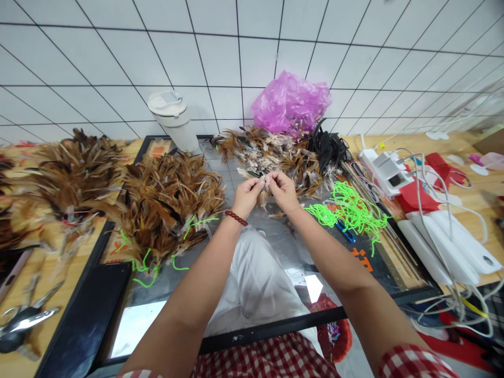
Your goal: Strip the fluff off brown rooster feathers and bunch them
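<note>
My left hand [247, 196] and my right hand [282, 191] meet above the glass tabletop, fingertips pinched together. Between them are a few small feathers [263, 198], pale brown below, with a dark tip sticking out over my left fingers. The fingers hide where the quills join. Just beyond lies a loose heap of brown, white and grey feathers [271, 149], with black feathers [327, 148] at its right end. To the left sits a big pile of brown feather bunches [169, 197], some tied with bright green string. A tangle of green string [350, 210] lies right of my right hand.
A white lidded cup [175, 123] and a pink plastic bag [291, 102] stand by the tiled wall. More feathers [71, 173], scissors [29, 320] and a black phone-like slab [84, 320] are left. A blue tool [345, 231], white power strip [388, 170] and cables are right.
</note>
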Demonstrator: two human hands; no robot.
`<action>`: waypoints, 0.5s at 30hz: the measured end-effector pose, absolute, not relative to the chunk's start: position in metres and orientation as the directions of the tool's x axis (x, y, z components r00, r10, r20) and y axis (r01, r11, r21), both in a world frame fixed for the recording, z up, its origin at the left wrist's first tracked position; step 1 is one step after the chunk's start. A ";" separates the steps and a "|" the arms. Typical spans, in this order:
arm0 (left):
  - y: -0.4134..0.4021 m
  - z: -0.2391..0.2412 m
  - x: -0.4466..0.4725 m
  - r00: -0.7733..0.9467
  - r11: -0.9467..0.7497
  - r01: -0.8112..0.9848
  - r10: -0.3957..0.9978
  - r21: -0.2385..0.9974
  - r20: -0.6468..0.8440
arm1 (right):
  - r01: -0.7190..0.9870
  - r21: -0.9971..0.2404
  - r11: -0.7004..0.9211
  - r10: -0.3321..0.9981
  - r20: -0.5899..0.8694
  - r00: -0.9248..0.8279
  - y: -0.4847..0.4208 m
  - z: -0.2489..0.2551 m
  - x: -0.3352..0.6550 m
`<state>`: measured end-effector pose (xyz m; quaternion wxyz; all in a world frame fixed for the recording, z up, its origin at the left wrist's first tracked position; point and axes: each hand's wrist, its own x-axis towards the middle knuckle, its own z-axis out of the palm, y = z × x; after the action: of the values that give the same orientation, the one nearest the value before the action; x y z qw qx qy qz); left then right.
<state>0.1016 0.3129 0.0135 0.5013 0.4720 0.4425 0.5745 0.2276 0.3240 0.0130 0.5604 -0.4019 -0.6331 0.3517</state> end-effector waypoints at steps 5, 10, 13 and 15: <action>0.315 0.012 0.100 -0.106 -0.113 -0.188 0.990 0.976 0.094 | 0.004 -0.916 0.402 0.916 0.402 -0.019 0.320 0.020 0.232; 0.315 0.012 0.100 -0.104 -0.110 -0.192 0.990 0.975 0.091 | 0.099 -0.888 0.449 0.893 0.444 -0.071 0.321 0.018 0.233; 0.312 0.016 0.101 -0.078 -0.110 -0.182 0.992 0.977 0.097 | 0.168 -0.857 0.487 0.873 0.481 -0.076 0.323 0.017 0.233; 0.311 0.019 0.102 -0.059 -0.113 -0.174 0.993 0.978 0.104 | 0.174 -0.855 0.489 0.872 0.484 -0.073 0.324 0.017 0.233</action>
<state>0.1016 0.3105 0.0188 0.5020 0.4676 0.4377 0.5812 0.2331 0.3237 0.0175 0.5542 -0.3954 -0.6613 0.3150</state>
